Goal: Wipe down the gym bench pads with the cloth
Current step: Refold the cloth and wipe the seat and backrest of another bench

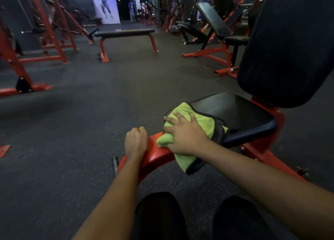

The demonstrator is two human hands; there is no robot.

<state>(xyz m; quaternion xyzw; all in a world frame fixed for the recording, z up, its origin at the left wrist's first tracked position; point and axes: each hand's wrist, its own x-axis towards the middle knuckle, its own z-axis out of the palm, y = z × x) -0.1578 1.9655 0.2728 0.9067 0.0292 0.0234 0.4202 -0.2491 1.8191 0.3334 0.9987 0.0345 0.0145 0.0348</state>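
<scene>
A green cloth [204,124] with a dark edge lies over the near end of the black seat pad [238,113] and hangs down past the red frame [157,154]. My right hand [186,135] presses flat on the cloth with fingers spread, gripping its lower fold at the pad's front edge. Closed into a fist, my left hand [136,142] rests on the red frame bar just left of the cloth. The tall black back pad [287,46] rises at the right, behind the seat.
A flat bench [124,32] stands on the dark rubber floor [81,113] ahead. An incline bench [215,21] is at the back right. Red racks [45,31] line the left side. A person [132,10] stands far back. My dark shoes [159,216] are at the bottom.
</scene>
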